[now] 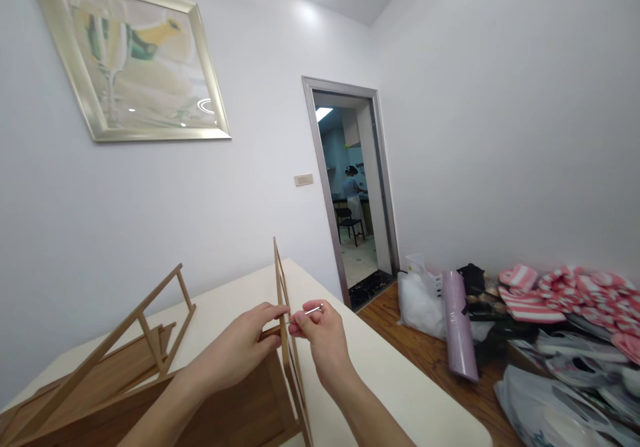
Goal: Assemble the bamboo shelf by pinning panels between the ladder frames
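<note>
A partly built brown wooden rack stands on the cream table, with a narrow upright side frame (287, 360) facing me nearly edge-on. My left hand (240, 344) is closed around a short wooden bar where it meets that frame, thumb below and fingers above. On the frame's other side, my right hand (323, 340) pinches a thin silver hex key (314, 310) between thumb and fingers. The key points toward the frame at the height of the bar; its tip is hidden by my fingers. Below my hands lies a brown wooden panel (245, 400) joined to the frame.
Another wooden side frame (107, 340) rises at the left, above loose brown boards (107, 367). The table (385, 394) ends at the right. Beyond are a purple roll (459, 327), plastic bags (545, 407) and striped cloth (575, 294). A person (352, 190) stands past the doorway.
</note>
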A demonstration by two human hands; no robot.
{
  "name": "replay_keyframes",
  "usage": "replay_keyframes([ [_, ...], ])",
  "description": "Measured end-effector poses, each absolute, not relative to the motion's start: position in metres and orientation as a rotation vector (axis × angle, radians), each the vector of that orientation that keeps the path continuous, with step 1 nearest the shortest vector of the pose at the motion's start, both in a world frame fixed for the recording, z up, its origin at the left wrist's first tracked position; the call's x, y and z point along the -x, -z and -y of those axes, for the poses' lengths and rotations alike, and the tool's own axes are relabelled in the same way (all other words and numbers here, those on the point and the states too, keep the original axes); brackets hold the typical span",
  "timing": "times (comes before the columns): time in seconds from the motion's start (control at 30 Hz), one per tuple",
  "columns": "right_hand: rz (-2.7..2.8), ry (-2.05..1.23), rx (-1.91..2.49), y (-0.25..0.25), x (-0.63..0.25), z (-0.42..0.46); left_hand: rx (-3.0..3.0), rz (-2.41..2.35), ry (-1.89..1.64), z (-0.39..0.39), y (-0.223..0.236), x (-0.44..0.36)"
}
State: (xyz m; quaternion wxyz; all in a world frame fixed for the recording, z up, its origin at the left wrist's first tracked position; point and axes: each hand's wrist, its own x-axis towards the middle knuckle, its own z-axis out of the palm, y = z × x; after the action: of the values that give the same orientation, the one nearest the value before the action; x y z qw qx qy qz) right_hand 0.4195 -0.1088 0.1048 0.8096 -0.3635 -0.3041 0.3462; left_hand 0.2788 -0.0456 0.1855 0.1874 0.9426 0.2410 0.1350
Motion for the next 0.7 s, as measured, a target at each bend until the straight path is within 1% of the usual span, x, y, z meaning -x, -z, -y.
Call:
replay_keyframes([
  [0.23, 0.715, -0.745, 0.803, -0.108, -0.42, 0.11, -2.656, -0.657, -0.474, 0.042, -0.186, -0.282],
  [0.7, 0.775, -0.802, 0.785, -0.108, -0.421, 0.109, -2.604, -0.555, -0.495, 0.036, -0.187, -0.277],
])
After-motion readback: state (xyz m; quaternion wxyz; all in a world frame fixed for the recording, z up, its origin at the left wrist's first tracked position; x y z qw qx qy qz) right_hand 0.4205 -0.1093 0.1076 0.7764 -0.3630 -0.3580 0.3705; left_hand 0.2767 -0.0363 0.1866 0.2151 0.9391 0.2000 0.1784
